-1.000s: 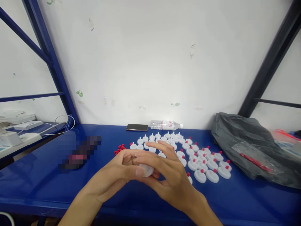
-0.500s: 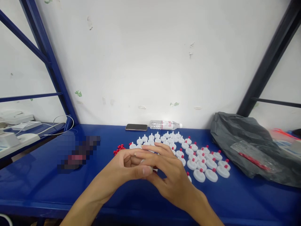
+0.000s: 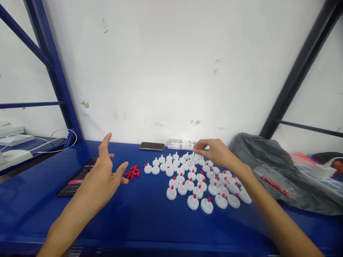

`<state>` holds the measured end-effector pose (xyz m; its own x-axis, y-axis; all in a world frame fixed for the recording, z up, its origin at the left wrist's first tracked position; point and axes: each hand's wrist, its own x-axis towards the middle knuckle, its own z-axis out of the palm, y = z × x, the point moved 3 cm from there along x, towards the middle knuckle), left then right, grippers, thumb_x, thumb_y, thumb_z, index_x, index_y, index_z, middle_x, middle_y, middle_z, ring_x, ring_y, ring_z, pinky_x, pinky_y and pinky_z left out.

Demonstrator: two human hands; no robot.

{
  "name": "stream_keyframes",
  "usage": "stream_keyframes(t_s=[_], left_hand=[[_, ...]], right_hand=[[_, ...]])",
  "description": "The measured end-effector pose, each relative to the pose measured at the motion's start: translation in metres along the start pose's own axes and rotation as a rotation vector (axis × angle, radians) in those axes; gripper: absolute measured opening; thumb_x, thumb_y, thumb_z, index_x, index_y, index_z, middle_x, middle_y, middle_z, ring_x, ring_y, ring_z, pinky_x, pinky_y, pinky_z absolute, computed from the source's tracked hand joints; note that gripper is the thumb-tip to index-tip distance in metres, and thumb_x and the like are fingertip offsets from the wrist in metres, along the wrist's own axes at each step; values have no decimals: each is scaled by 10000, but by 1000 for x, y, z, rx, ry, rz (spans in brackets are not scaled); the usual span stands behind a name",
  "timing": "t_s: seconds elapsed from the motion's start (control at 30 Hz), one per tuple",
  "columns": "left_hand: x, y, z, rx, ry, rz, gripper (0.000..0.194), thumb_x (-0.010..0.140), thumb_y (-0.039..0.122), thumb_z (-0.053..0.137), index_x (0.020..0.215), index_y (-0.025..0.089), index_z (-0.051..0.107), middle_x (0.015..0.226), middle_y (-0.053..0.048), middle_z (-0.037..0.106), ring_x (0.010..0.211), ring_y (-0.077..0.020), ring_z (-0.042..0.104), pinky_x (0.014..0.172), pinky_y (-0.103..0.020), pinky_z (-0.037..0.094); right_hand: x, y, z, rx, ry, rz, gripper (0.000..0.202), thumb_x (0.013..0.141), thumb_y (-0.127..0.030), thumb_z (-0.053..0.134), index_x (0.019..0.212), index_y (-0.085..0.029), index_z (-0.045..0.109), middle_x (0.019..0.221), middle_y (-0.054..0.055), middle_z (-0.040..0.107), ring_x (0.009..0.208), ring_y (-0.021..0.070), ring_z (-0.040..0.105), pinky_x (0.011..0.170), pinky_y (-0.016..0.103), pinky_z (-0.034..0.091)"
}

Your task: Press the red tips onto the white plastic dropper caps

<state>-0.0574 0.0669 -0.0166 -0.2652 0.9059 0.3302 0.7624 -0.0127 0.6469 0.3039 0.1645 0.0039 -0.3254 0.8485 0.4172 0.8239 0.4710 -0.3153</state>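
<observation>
The hands have moved apart. The right hand (image 3: 214, 151) pinches a round white plastic piece with a red cap (image 3: 198, 151) above the rear of the cluster; the left hand (image 3: 103, 175), open and empty, hovers beside the small red plastic caps (image 3: 133, 172).

1. In the right fingers (image 3: 204, 142): a white piece (image 3: 203, 153), smooth plastic, softly satin.
2. Just beside the left fingers (image 3: 105, 144): red caps (image 3: 133, 172), smooth plastic.
3. Beneath all fingers: blue tabletop (image 3: 150, 221), smooth, glossy, paint-like.
4. Behind the right fingers: bottle (image 3: 174, 144), clear, shiny, ridged plastic.
5. Right of them: dark bag (image 3: 268, 153), wrinkled plastic, dull sheen.
6. Beyond all fingers: wall (image 3: 166, 71), mostly smooth, matt, chipped.
</observation>
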Motion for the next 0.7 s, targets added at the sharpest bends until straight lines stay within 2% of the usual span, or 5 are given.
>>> stream_keyframes(t_s=[0.07,0.17,0.23,0.37,0.7], left_hand=[[2,-1,3,58,-3,26,947,973,524,492,1699,241,-46,971,-104,772,876,-347,801,994,-595,548],[4,2,8,29,-44,71,881,973,533,454,1702,275,31,1189,-148,739,841,-304,798,905,-518,593],[6,3,12,23,-105,98,765,966,551,442,1660,288,254,1317,-155,689,782,-266,785,818,-456,607],[10,-1,23,230,-229,189,440,980,412,423,1265,224,700,1128,-114,776,1030,-301,743,923,-422,560],[10,-5,52,521,-332,274,346,976,238,477,1137,243,782,1073,-116,742,1022,-308,702,824,-378,513]], right_hand=[[5,15,9,-22,-13,26,106,912,-273,707,996,-251,767,970,26,829,936,237,776,829,336,567],[0,27,24,-56,-63,42,46,887,-268,721,917,-247,749,964,26,832,920,247,780,814,339,560],[-6,30,29,-75,-96,47,25,882,-267,721,887,-248,735,966,22,831,918,251,777,801,342,553],[-10,35,31,-103,-147,48,17,866,-250,719,850,-244,716,973,25,828,901,255,770,777,344,539],[-9,42,37,-101,-188,51,44,865,-248,726,905,-248,747,976,26,835,863,250,779,750,335,530]])
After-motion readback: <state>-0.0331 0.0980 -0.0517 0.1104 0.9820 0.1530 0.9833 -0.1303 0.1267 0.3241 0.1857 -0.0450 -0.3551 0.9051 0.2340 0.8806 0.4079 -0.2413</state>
